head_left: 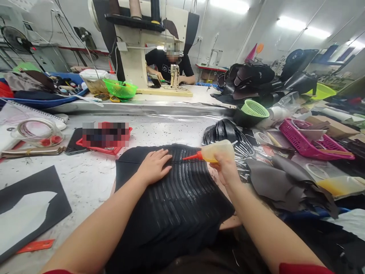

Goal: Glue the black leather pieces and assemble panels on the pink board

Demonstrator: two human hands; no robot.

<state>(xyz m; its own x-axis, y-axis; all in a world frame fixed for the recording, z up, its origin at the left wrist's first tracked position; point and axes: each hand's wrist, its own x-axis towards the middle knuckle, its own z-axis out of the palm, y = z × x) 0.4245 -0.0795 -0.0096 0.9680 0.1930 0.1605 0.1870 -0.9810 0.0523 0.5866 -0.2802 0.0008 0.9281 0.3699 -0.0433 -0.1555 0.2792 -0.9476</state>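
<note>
My right hand (pixel 226 167) grips a translucent squeeze bottle (pixel 218 150) of yellowish liquid, tilted on its side. Its red nozzle (pixel 192 156) points left, with the tip at the black layered pieces (pixel 188 190) in front of me. These pieces overlap in rows, and shiny wet streaks run along their edges. Flat on the left part of the stack rests my left hand (pixel 154 165), its fingers stretched out and holding nothing. The stack hangs over the near table edge toward my lap.
A red basket (pixel 114 149) stands behind the stack to the left. More black strips (pixel 222 131) lie behind the bottle. Dark cut sheets (pixel 279 182) and a magenta basket (pixel 310 142) crowd the right. Across the table, a person (pixel 188 68) sits behind a sewing machine (pixel 132 61).
</note>
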